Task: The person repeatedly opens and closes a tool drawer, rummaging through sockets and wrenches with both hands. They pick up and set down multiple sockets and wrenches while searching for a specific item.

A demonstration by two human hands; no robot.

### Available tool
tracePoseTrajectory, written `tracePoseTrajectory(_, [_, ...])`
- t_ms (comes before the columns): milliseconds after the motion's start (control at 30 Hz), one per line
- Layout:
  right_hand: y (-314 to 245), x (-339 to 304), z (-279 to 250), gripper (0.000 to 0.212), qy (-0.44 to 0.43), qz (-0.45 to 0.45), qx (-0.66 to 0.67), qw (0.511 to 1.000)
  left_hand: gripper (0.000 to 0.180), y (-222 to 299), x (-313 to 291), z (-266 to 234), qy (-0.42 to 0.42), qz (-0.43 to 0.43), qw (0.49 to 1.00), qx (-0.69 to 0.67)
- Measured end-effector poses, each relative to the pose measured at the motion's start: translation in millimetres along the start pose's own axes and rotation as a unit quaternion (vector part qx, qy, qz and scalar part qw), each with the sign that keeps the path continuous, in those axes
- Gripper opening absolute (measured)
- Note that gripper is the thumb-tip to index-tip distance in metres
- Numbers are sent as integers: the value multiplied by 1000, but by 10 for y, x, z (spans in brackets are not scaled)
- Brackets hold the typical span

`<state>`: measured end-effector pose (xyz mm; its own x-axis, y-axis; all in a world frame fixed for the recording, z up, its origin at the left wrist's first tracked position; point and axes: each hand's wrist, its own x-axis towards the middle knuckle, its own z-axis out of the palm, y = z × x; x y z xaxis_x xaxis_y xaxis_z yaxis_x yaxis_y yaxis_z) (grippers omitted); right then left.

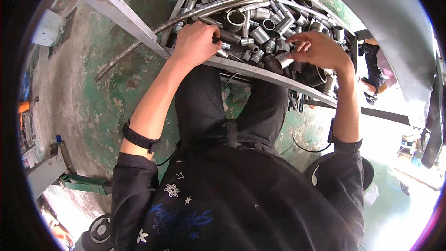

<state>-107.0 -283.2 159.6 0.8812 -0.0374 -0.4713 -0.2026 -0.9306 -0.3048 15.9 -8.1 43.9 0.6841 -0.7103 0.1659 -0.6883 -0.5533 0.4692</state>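
Observation:
A metal drawer-like tray (274, 78) in front of me is heaped with steel sockets (260, 35) of many sizes, some bright, some dark. My left hand (197, 42) is over the tray's near left corner, its fingers curled; whatever they hold, if anything, is hidden. Small sockets lie just right of its fingertips. On the right, my right hand (320, 52) hovers above the pile with fingers bent and apart. Its thumb is close to a silver socket (284, 60); I cannot tell whether they touch. Below that hand lies a large dark socket (315, 75).
Long metal bars (232, 1) lie across the tray; one long rod (118, 60) sticks out past its left side. A grey frame post (116, 11) rises at the left. A large grey panel (390, 28) hangs at the right. Beyond it, another person's arm (370, 87) shows.

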Motion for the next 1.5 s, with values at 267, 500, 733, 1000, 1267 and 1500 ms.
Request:
tracePoseTrajectory(267, [-281,843,451,65,52,-69,-252,964,39,27,110,98,114,96,988,-26])
tracePoseTrajectory(500, [-131,416,263,58,132,-52,-249,958,34,38,243,210,29,53,997,51])
tracePoseTrajectory(733, [142,-117,-81,52,134,120,-257,950,29,95,377,260,-8,30,997,67])
tracePoseTrajectory(1000, [-63,349,191,48,157,-27,-90,983,29,80,206,165,224,71,972,17])
tracePoseTrajectory(1267, [-598,1214,749,48,150,122,-145,970,29,105,158,193,321,178,930,13])
tracePoseTrajectory(1500, [-230,761,595,46,261,-142,119,947,24,99,118,190,270,176,946,24])
